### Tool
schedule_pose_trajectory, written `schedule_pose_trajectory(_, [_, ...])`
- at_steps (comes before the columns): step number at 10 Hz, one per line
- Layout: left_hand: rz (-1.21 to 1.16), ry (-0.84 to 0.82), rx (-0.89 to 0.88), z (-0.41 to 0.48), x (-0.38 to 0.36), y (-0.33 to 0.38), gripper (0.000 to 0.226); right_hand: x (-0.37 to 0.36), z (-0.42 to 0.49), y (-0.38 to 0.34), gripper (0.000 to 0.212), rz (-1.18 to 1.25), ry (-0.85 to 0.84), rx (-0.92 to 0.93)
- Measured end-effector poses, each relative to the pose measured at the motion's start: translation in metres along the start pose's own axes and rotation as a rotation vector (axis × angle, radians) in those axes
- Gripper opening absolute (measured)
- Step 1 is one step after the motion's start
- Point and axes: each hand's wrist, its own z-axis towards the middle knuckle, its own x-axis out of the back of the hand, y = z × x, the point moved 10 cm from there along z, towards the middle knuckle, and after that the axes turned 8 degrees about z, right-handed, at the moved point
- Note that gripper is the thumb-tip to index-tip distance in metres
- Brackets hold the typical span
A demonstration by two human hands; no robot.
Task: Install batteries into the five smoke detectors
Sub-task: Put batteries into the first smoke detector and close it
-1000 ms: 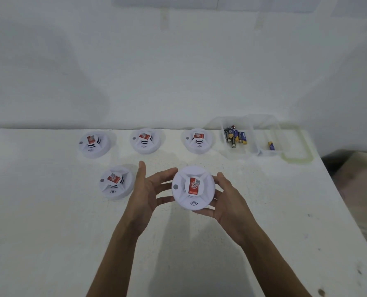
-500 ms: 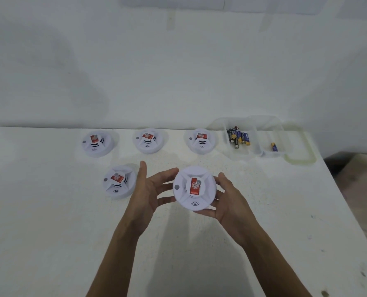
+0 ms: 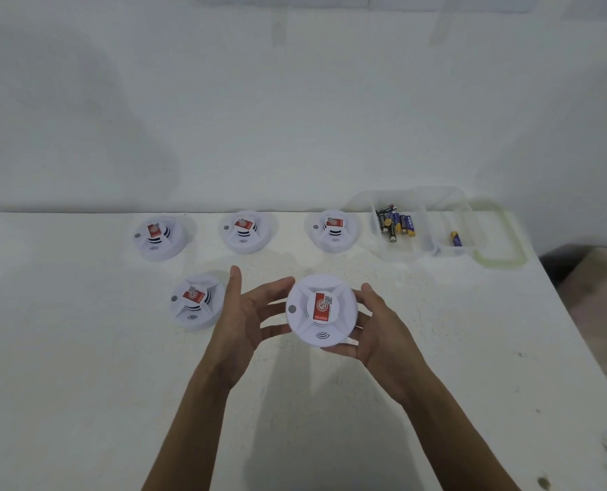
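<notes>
Unmoved: right hand (image 3: 383, 334) grip curled round detector (image 3: 321, 310) | left hand (image 3: 241, 320) straight-fingered, touching it | white table (image 3: 82, 384), white wall (image 3: 294, 118)

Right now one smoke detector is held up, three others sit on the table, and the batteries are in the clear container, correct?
No. The head view shows four detectors on the table, not three. The held detector and the batteries in the clear container are as stated.
</notes>
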Motion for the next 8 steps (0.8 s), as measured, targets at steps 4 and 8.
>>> schedule_pose_trajectory(4, [-0.003,-0.015,-0.007,0.005,-0.001,0.001,0.077,0.002,0.011,0.0,0.031,-0.016,-0.011,0.0])
schedule_pose_trajectory(8, [0.0,-0.003,-0.01,0.005,0.001,-0.002,0.077,0.004,0.012,0.0,0.027,-0.042,-0.015,0.012])
